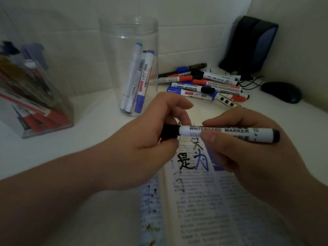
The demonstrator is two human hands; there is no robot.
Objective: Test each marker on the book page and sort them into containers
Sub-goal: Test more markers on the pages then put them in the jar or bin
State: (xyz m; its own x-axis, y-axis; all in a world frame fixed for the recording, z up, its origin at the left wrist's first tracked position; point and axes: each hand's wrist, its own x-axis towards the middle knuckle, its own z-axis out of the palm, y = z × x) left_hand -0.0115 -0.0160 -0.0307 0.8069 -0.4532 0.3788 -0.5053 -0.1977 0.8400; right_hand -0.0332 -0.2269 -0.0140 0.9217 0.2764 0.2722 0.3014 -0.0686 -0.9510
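Observation:
A black-capped whiteboard marker point(229, 133) lies level between both hands above the open book point(200, 201). My left hand point(147, 137) grips its black cap point(169, 133); my right hand point(248, 148) pinches the white barrel. The book page carries large black and blue marker strokes point(193, 161). A clear round jar point(130, 68) behind holds three markers. At the left, a clear square container point(33, 96) holds several markers. A pile of loose markers point(202, 84) lies at the back right.
A black computer mouse point(281, 92) with its cable sits at the far right on the white table point(88, 132). A dark speaker-like box point(248, 45) stands in the back corner against the tiled wall.

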